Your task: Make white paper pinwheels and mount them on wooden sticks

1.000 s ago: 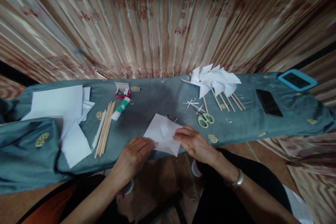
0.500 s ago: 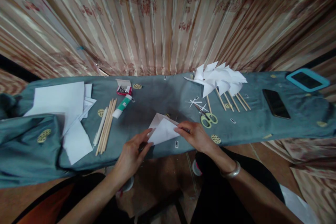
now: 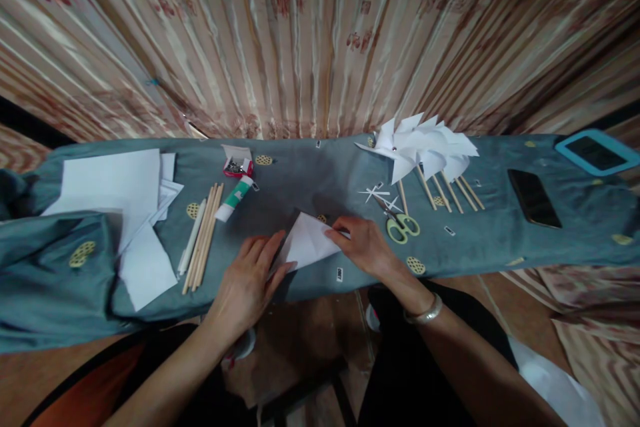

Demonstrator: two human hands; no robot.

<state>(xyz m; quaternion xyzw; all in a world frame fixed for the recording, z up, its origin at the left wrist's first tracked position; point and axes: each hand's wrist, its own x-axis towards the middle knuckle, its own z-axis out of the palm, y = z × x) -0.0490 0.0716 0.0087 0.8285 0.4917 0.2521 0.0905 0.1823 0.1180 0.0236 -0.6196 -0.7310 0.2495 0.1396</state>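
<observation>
A white sheet of paper [image 3: 309,240], folded into a triangle, lies at the table's near edge between my hands. My left hand [image 3: 250,275] holds its left corner, fingers above and thumb at the lower edge. At the opposite corner my right hand [image 3: 364,245] pinches the paper between thumb and fingers; a silver bracelet circles that wrist. Right of the paper are scissors [image 3: 402,228] with light green handles, beside thin white paper strips [image 3: 374,194]. Several white paper pinwheels [image 3: 425,147] on wooden sticks lie behind them.
At left are white paper sheets [image 3: 113,183], wooden sticks [image 3: 204,237], a green-and-white glue stick [image 3: 234,199] and an open red box [image 3: 238,165] of small metal pieces. A black phone [image 3: 534,197] and a blue-framed tablet [image 3: 597,152] lie at right. A curtain [image 3: 300,47] hangs behind.
The folded triangle now lies flat on the cloth, its layers closer together. My left hand has flattened over the left corner, and my right hand has shifted slightly left. The view has shifted a little.
</observation>
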